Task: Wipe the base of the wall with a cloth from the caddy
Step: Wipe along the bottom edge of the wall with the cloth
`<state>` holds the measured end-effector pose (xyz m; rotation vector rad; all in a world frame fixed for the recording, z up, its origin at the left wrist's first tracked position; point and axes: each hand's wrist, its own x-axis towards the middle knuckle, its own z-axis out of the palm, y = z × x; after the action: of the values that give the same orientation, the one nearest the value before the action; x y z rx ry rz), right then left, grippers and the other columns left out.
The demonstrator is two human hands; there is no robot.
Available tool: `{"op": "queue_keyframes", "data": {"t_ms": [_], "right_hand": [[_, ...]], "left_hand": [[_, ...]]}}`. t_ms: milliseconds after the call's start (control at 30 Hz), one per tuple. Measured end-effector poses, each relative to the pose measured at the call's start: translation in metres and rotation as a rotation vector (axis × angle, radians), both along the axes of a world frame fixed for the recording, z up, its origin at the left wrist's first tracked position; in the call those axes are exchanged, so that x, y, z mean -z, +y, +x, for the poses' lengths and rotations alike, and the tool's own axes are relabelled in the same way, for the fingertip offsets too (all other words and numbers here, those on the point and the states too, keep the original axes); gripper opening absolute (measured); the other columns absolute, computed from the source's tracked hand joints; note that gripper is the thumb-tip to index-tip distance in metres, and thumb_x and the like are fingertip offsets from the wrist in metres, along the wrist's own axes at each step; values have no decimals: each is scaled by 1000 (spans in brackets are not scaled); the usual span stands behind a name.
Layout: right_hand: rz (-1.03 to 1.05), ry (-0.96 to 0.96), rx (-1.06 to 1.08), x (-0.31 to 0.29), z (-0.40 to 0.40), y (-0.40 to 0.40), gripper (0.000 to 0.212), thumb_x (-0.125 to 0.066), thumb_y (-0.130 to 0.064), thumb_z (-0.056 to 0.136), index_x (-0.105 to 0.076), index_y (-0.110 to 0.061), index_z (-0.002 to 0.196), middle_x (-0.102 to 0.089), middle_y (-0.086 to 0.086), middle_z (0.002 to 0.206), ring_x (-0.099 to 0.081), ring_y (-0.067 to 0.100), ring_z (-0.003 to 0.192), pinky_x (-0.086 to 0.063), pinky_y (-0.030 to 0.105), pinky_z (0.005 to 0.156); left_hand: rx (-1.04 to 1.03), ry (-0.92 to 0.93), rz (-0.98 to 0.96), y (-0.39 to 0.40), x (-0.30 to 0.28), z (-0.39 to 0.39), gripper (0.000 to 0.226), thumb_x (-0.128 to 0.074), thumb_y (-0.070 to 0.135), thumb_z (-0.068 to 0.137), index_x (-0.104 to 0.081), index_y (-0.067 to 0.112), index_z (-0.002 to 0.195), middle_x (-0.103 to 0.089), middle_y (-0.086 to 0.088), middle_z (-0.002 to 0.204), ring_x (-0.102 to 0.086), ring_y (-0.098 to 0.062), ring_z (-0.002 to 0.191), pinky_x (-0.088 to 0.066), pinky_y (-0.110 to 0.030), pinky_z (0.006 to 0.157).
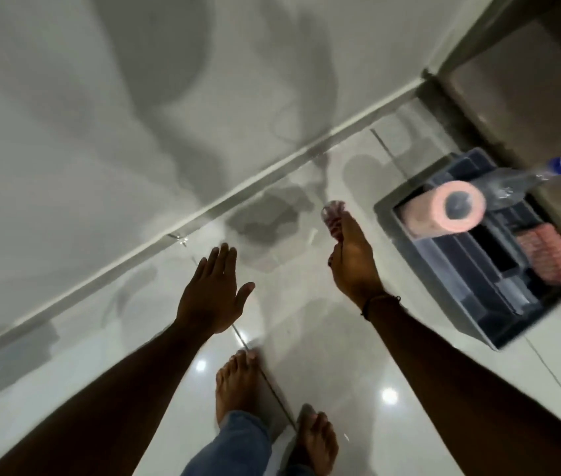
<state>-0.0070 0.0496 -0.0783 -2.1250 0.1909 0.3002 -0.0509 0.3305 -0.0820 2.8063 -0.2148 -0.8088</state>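
The base of the wall point(203, 211) runs as a pale strip diagonally from lower left to upper right, where the white wall meets the glossy floor. My left hand point(213, 290) hovers flat and empty above the floor, fingers spread, just short of that strip. My right hand point(351, 259) is closed on a red-and-white patterned cloth point(333, 219), which sticks out past its fingers above the floor. The dark grey caddy point(443, 304) stands on the floor to the right of that hand. A similar red cloth point(552, 259) lies in its right compartment.
A pink paper roll point(450, 213) and a clear spray bottle point(516, 187) with a white-blue nozzle lie across the caddy. A brownish door or cabinet point(526, 97) stands at the upper right corner. My bare feet point(237, 386) are on the shiny tiles below my hands.
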Motion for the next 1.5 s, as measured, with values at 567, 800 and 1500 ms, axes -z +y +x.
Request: {"op": "queue_keyframes", "data": {"t_ms": [567, 800, 1500], "right_hand": [[-726, -136, -228, 191, 104, -14, 71, -34, -50, 109, -15, -13, 166, -16, 15, 175, -10, 46, 161, -20, 58, 131], [-657, -4, 220, 188, 249, -90, 67, -28, -33, 108, -4, -8, 166, -3, 15, 177, -1, 40, 163, -6, 56, 134], [-539, -346, -382, 180, 95, 91, 63, -37, -4, 95, -47, -14, 156, -47, 10, 163, -35, 39, 155, -31, 51, 130]], "left_hand": [[72, -280, 32, 34, 192, 10, 120, -36, 89, 88, -8, 3, 168, -1, -18, 178, -2, -36, 165, -9, -52, 134], [117, -317, 68, 36, 200, 16, 126, -38, 92, 84, -12, -1, 166, -5, -21, 177, -3, -38, 165, -8, -54, 133], [119, -280, 21, 41, 190, 15, 124, -43, 91, 86, -13, 1, 167, -10, -20, 177, -12, -39, 164, -17, -56, 132]]}}
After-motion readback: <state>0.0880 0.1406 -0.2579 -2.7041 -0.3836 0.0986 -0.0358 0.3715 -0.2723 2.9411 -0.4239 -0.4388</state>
